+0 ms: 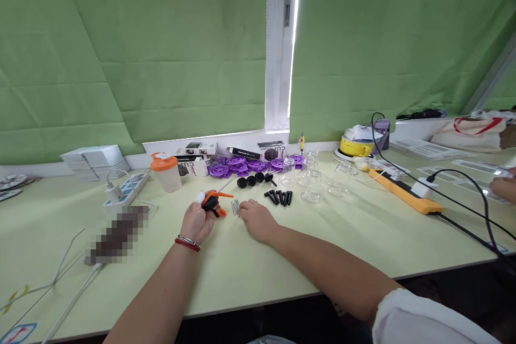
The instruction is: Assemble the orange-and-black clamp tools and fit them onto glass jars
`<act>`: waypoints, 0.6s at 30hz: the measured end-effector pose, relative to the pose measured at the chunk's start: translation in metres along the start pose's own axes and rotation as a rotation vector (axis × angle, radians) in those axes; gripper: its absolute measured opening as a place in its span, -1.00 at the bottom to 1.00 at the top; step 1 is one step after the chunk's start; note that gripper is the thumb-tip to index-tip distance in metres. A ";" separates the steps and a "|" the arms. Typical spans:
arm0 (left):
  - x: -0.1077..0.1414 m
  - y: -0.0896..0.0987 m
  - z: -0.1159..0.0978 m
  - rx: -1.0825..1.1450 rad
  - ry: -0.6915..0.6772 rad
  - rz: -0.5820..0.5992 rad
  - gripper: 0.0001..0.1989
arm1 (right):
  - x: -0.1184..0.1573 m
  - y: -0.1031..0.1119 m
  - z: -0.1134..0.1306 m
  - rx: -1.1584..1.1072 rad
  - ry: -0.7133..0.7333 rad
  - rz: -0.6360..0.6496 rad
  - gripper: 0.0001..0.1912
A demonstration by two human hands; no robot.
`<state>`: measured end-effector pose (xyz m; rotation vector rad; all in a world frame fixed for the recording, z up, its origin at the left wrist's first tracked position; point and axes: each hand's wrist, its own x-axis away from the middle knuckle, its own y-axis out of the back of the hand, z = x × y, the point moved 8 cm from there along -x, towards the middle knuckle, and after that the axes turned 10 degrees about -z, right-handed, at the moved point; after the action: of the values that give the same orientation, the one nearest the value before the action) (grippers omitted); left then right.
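Note:
In my left hand (200, 220) is an orange and black plastic part (210, 203) that looks like a clamp, its orange prongs pointing right. The fingers are closed round it, and a white covering shows on one fingertip. Several short silver metal rods (235, 207) lie on the table just right of it. My right hand (258, 219) rests on the table with its fingertips at these rods; whether it grips one is hidden. Beyond the hands sit a row of black round-headed pieces (250, 180), several black tubes (282, 198) and purple plastic discs (237, 164).
Clear cups (312, 185) stand right of the tubes. A shaker bottle (167, 174) with orange lid and cup holder boxes (272, 150) line the back. An orange power strip (407, 193) with black cables lies right. Another person's hand (503, 187) shows at the right edge.

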<state>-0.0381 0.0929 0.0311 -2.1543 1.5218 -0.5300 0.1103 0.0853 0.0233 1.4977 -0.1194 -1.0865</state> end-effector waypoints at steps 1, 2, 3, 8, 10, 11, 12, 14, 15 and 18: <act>0.000 0.000 0.001 -0.006 0.006 0.006 -0.74 | -0.006 -0.003 0.008 0.082 0.082 0.010 -0.75; 0.001 -0.001 0.002 -0.011 0.011 0.009 -0.74 | -0.011 -0.006 0.014 0.150 0.150 0.016 -0.78; 0.002 -0.002 0.002 -0.015 0.015 0.006 -0.74 | -0.015 -0.010 0.019 0.205 0.200 0.020 -0.80; 0.004 -0.001 0.003 -0.014 0.021 -0.037 -0.78 | -0.021 -0.023 0.033 0.351 0.335 0.057 -0.83; 0.003 -0.001 0.004 -0.019 0.019 -0.037 -0.80 | -0.015 -0.023 0.040 0.373 0.400 0.066 -0.83; 0.003 -0.001 0.005 -0.025 0.017 -0.032 -0.80 | -0.011 -0.023 0.043 0.378 0.428 0.075 -0.83; 0.003 -0.001 0.005 -0.034 0.014 -0.026 -0.80 | -0.007 -0.022 0.046 0.380 0.454 0.088 -0.83; 0.003 -0.001 0.006 -0.050 0.002 -0.014 -0.79 | 0.003 -0.020 0.053 0.374 0.503 0.113 -0.83; 0.004 -0.001 0.006 -0.056 -0.004 -0.009 -0.79 | 0.008 -0.018 0.056 0.369 0.525 0.116 -0.83; 0.004 -0.002 0.006 -0.067 -0.009 -0.003 -0.79 | 0.019 -0.009 0.062 0.344 0.532 0.062 -0.82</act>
<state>-0.0320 0.0901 0.0272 -2.2061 1.5525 -0.4767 0.0747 0.0306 0.0159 2.0322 0.0222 -0.6055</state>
